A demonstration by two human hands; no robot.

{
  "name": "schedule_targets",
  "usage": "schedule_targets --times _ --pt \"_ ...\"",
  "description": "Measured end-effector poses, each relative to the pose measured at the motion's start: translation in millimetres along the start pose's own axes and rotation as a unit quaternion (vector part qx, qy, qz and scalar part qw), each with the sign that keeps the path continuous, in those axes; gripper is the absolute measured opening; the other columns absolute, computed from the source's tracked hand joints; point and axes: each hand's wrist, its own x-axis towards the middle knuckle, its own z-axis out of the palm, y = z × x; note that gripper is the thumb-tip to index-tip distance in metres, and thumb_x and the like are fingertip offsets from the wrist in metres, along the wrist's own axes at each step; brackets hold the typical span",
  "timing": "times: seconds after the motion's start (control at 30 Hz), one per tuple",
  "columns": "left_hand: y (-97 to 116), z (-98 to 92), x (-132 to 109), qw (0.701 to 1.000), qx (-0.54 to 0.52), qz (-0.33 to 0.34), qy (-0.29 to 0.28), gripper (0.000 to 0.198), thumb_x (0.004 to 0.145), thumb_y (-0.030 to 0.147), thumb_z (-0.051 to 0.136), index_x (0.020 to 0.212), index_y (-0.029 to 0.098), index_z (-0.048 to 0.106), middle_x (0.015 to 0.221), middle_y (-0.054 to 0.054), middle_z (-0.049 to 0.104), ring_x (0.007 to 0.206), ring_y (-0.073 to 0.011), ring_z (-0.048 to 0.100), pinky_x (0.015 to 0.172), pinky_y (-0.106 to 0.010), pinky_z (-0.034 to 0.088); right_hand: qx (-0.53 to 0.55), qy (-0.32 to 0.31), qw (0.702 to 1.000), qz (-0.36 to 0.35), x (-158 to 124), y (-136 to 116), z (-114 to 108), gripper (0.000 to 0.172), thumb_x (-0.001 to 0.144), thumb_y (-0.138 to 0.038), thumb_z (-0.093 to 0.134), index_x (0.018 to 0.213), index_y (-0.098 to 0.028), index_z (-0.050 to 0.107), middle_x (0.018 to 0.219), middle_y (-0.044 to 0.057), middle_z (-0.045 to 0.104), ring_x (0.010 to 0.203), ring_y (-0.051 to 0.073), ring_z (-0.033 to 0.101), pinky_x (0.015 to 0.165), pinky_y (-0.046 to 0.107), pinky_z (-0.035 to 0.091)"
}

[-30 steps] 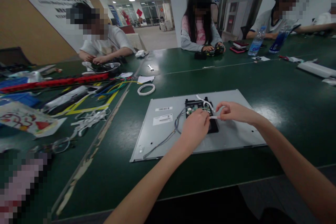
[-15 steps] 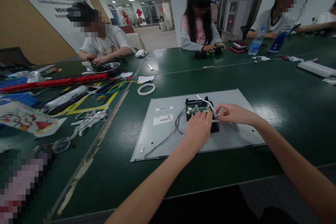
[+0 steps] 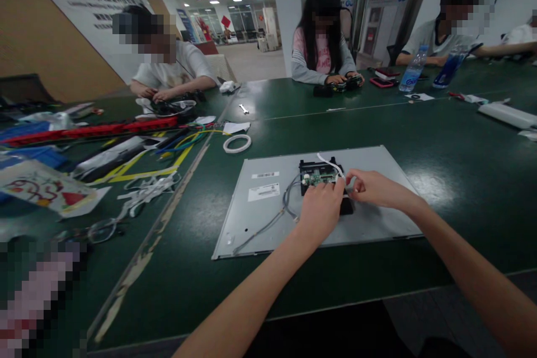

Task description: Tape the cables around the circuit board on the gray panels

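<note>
A flat silvery display panel point(image 3: 268, 224) lies back side up on the green table in front of me. On it sits a black bracket point(image 3: 310, 166) carrying a green circuit board point(image 3: 325, 177). My left hand point(image 3: 321, 204) bends over the near edge of the board, fingers closed and pressed on the bracket; the fingertips are partly hidden. A white strip point(image 3: 329, 160) crosses the board toward my fingers. Just right of the bracket, my right hand point(image 3: 371, 187) is closed in a pinch at the strip's near end, which is mostly hidden. Thin grey cables point(image 3: 286, 201) curve over the panel's left part.
A roll of white tape point(image 3: 237, 144) and a small wrench point(image 3: 243, 109) lie beyond the panel. Tangled white cords point(image 3: 146, 193), tools and a red bar point(image 3: 92, 130) crowd the left side. Bottles point(image 3: 413, 70) stand far right. Several people sit across the table.
The view has shifted slightly. My right hand's pinch has drawn in closer to my left fingers, and less of the grey-white piece between them shows. The panel stays in place.
</note>
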Motion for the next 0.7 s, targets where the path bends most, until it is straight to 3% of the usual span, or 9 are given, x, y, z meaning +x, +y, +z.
schedule_targets --times 0.1,0.23,0.43,0.7 --pt "-0.8 -0.8 0.8 1.000 -0.001 0.003 -0.003 0.033 0.085 0.014 0.040 0.118 0.016 0.043 0.091 -0.008 0.064 0.087 -0.0228 0.060 0.072 -0.033 0.042 -0.131 0.027 0.991 -0.020 -3.8 -10.0 5.9 0.024 0.077 -0.023 0.051 0.101 -0.019 0.051 0.076 0.004 0.063 0.068 0.019 0.059 0.055 0.026 0.035" --pt "-3.3 0.9 1.8 1.000 0.000 0.003 0.005 0.033 0.085 0.015 0.040 0.118 0.017 0.044 0.091 -0.007 0.064 0.086 -0.0236 0.060 0.072 -0.035 0.042 -0.316 0.068 0.946 -0.001 -9.7 -25.8 17.5 0.021 0.080 -0.014 0.044 0.100 -0.016 0.050 0.082 0.010 0.063 0.071 0.023 0.060 0.051 0.028 0.032" --pt "-6.7 3.2 2.7 1.000 0.008 0.012 0.010 0.037 0.084 0.014 0.040 0.121 0.016 0.041 0.089 -0.007 0.064 0.085 -0.0245 0.060 0.071 -0.036 0.042 -0.371 0.089 0.920 0.088 -14.9 -34.2 21.9 0.016 0.085 -0.020 0.049 0.100 -0.014 0.049 0.080 0.013 0.063 0.071 0.028 0.062 0.048 0.030 0.035" --pt "-6.3 5.5 2.3 0.999 0.025 -0.003 0.030 0.041 0.084 0.018 0.045 0.124 0.017 0.040 0.093 -0.007 0.063 0.088 -0.0244 0.058 0.075 -0.036 0.039 -0.374 0.063 0.916 0.131 -16.0 -36.3 18.3 0.015 0.083 -0.017 0.052 0.098 -0.015 0.048 0.079 0.012 0.065 0.075 0.026 0.065 0.055 0.028 0.042"
